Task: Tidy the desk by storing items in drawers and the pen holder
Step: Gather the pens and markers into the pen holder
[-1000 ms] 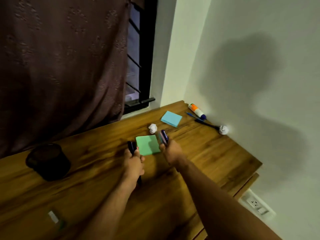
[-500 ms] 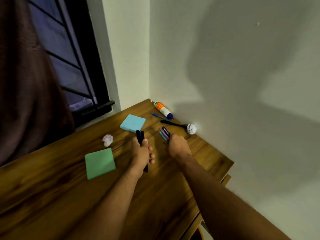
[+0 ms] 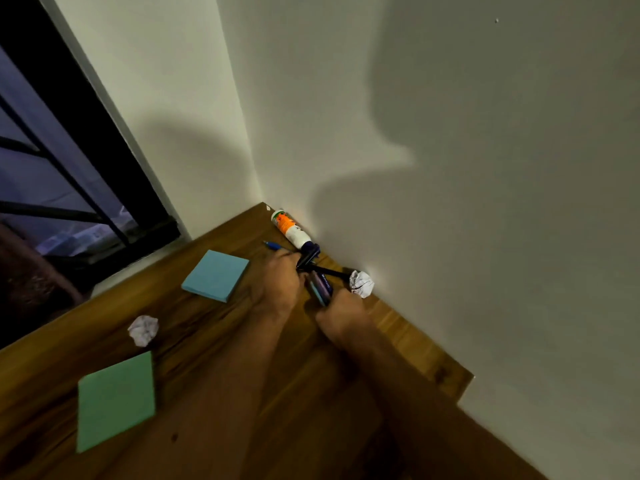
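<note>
1. Gripping entry, left hand (image 3: pixel 277 284): fingers curl round dark markers (image 3: pixel 307 257) whose tips jut toward the wall. It sits at the desk's far corner, next to the blue pen (image 3: pixel 273 245).
2. Right hand (image 3: pixel 341 315): fist closed round a bundle of pens (image 3: pixel 320 289), ends pointing up and away. Fingertips are hidden, so how firmly it clamps cannot be told.
3. Black pen (image 3: pixel 329 271): lies on the desk (image 3: pixel 207 334) between the two hands, its far end touching or just beside the crumpled paper by the wall (image 3: pixel 361 284).
4. Glue stick (image 3: pixel 290 228): lies along the wall in the corner, just beyond the markers.
5. Handling advice, as judgement: both hands are full, so pinch each loose pen with free fingers, keeping the held bundle parallel so nothing slips.
6. Lift the black pen by its near end to avoid dragging the paper ball.
7. Pen holder and drawers: out of view. Blue sticky pad (image 3: pixel 215 275), green sticky pad (image 3: pixel 116 400) and a second paper ball (image 3: pixel 143 330) await sorting.
</note>
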